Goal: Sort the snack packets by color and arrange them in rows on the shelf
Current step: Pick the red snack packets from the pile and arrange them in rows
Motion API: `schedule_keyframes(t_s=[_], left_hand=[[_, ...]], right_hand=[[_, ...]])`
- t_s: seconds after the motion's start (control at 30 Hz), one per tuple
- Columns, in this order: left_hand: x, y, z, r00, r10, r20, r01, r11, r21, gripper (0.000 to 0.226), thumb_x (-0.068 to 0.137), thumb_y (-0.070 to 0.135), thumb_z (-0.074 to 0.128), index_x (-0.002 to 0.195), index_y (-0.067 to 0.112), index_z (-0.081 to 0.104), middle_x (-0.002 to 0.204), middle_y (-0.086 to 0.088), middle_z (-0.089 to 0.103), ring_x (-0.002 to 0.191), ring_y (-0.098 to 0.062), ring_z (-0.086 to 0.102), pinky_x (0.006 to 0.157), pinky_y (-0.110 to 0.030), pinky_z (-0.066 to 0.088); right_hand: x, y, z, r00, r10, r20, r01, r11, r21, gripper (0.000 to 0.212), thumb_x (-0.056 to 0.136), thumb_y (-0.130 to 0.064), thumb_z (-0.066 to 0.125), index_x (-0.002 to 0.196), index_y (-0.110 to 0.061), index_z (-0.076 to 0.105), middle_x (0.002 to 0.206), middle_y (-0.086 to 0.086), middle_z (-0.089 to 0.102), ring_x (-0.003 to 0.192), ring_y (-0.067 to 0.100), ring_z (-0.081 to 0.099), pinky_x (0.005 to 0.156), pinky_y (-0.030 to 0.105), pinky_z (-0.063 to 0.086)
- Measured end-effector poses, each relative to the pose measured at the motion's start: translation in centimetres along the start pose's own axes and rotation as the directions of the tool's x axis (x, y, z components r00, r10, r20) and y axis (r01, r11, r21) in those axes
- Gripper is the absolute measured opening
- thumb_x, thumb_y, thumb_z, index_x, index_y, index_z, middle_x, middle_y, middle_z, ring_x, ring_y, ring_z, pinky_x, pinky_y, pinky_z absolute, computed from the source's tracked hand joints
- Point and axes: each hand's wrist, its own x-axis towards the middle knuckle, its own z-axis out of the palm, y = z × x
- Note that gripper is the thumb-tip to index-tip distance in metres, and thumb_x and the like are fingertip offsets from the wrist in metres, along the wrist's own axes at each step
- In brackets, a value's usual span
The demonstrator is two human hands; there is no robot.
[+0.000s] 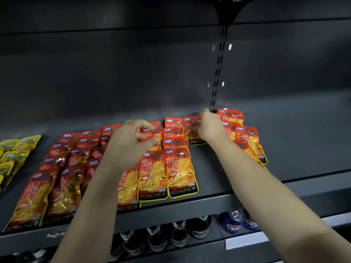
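The right hand, fingers closed on an orange-red foil snack packet at the back of the dark grey metal shelf, should lay it flat and square – starting a row beside the neighbouring orange rows – while the left hand, fingers curled, grip unclear, steadies those.

Head cam, close, fwd-down at shelf.

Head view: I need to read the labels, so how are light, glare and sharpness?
Head view: dim, the shelf nearly black at the back. Head view: glare streaks the orange packets, worst at the left. Head view: the front packets' lettering is sharp; the yellow packets at the left edge are soft and stretched by the wide lens. Head view: bottles below sit in shadow.
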Motion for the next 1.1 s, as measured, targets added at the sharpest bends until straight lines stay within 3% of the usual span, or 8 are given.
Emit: schedule_keyframes(t_s=[0.13, 0.33, 0.47, 0.6, 0.8, 0.87, 0.97, 1.1], left_hand=[[-0.2, 0.1, 0.0, 1.0, 0.002, 0.003, -0.002, 1.0, 0.0, 0.02, 0.082, 0.026, 0.074, 0.1, 0.029, 0.066, 0.115, 0.006, 0.062, 0.092, -0.002, 0.065, 0.077, -0.028, 0.055], [-0.6, 0.5, 0.2, 1.0, 0.004, 0.014, -0.004, 1.0, 0.0, 0.02, 0.083, 0.026, 0.074, 0.101, 0.025, 0.067, 0.116, 0.007, 0.061, 0.094, -0.005, 0.065, 0.082, -0.036, 0.056], [-1.1, 0.9, 0.5, 1.0, -0.005, 0.026, 0.005, 1.0, -0.023, 0.02, 0.082, 0.025, 0.074, 0.101, 0.027, 0.067, 0.107, 0.004, 0.064, 0.089, -0.002, 0.066, 0.079, -0.03, 0.054], [-1.8, 1.5, 1.2, 0.998, 0.007, 0.058, -0.006, 1.0, -0.017, 0.021, 0.082, 0.025, 0.074, 0.101, 0.029, 0.067, 0.099, 0.008, 0.066, 0.087, 0.002, 0.064, 0.069, -0.014, 0.044], [-2.3, 3.5, 3.8, 0.988, 0.109, 0.111, -0.113, 0.993, 0.028, 0.02, 0.08, 0.024, 0.075, 0.098, 0.028, 0.066, 0.094, 0.016, 0.066, 0.09, -0.003, 0.064, 0.085, -0.03, 0.051], [-2.4, 4.1, 4.9, 0.98, 0.149, 0.13, -0.157, 0.986, 0.052, 0.021, 0.08, 0.024, 0.075, 0.098, 0.027, 0.066, 0.095, 0.013, 0.067, 0.09, -0.006, 0.064, 0.087, -0.033, 0.052], [-2.5, 4.9, 6.7, 0.968, 0.198, 0.152, -0.214, 0.972, 0.101, 0.023, 0.079, 0.026, 0.074, 0.101, 0.027, 0.066, 0.099, 0.01, 0.067, 0.092, -0.012, 0.064, 0.088, -0.038, 0.051], [-2.7, 5.9, 8.6, 0.954, 0.233, 0.191, -0.272, 0.937, 0.22, 0.025, 0.082, 0.03, 0.071, 0.106, 0.028, 0.064, 0.105, 0.008, 0.066, 0.099, -0.016, 0.063, 0.092, -0.04, 0.047]], right_hand=[[0.1, 0.1, 0.0, 1.0, -0.014, -0.018, 0.013, 0.997, -0.071, 0.042, 0.088, -0.008, 0.068, 0.123, -0.004, 0.045, 0.109, 0.018, 0.064, 0.097, 0.038, 0.064, 0.07, 0.039, 0.049], [-0.3, 0.1, 0.0, 0.997, -0.056, -0.047, 0.05, 0.992, -0.117, 0.048, 0.086, 0.0, 0.063, 0.129, -0.009, 0.044, 0.125, 0.016, 0.051, 0.102, 0.038, 0.062, 0.067, 0.035, 0.044], [-0.7, 0.3, -0.9, 0.998, -0.051, -0.034, 0.052, 0.998, 0.026, 0.045, 0.087, -0.024, 0.071, 0.125, -0.011, 0.05, 0.127, 0.014, 0.049, 0.106, 0.035, 0.06, 0.079, 0.036, 0.047], [-2.0, 1.4, -4.3, 0.998, -0.045, -0.048, 0.054, 0.978, 0.203, 0.036, 0.085, -0.036, 0.072, 0.111, -0.014, 0.063, 0.106, 0.004, 0.058, 0.103, 0.024, 0.059, 0.081, 0.028, 0.043], [-7.0, 5.2, -8.2, 0.998, 0.049, -0.03, -0.034, 0.926, 0.376, 0.016, 0.085, -0.029, 0.071, 0.096, -0.019, 0.064, 0.08, -0.008, 0.059, 0.068, 0.001, 0.054, 0.05, 0.011, 0.037], [-8.9, 6.6, -8.5, 0.995, 0.092, -0.034, -0.074, 0.93, 0.359, 0.015, 0.084, -0.03, 0.072, 0.096, -0.022, 0.066, 0.082, -0.011, 0.058, 0.072, 0.0, 0.053, 0.053, 0.01, 0.036], [-11.3, 8.2, -8.6, 0.986, 0.161, -0.035, -0.141, 0.938, 0.317, 0.016, 0.083, -0.031, 0.073, 0.096, -0.025, 0.066, 0.093, -0.004, 0.063, 0.083, 0.014, 0.059, 0.052, 0.017, 0.043], [-13.1, 9.2, -8.2, 0.978, 0.191, -0.081, -0.166, 0.955, 0.246, 0.02, 0.082, -0.026, 0.074, 0.1, -0.019, 0.069, 0.097, 0.003, 0.068, 0.096, 0.022, 0.063, 0.075, 0.027, 0.046]])
